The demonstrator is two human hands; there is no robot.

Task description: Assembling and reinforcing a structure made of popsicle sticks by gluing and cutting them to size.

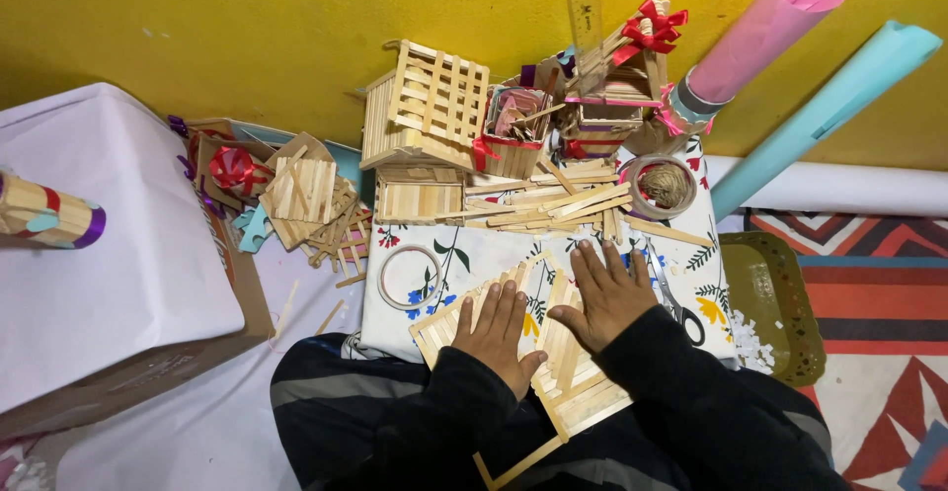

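From the head camera, the left hand [497, 330] and the right hand [607, 293] lie flat with fingers spread, pressing down on a panel of wooden sticks [583, 392] at the near edge of the flowered desk [464, 249]. A tape ring [409, 277] lies just left; scissors [676, 305] lie right.

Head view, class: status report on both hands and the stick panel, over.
Left hand flat, right hand flat, both pressing pale wooden craft-stick panel. Nothing gripped. Clear tape ring left, black-handled scissors right, both apart.
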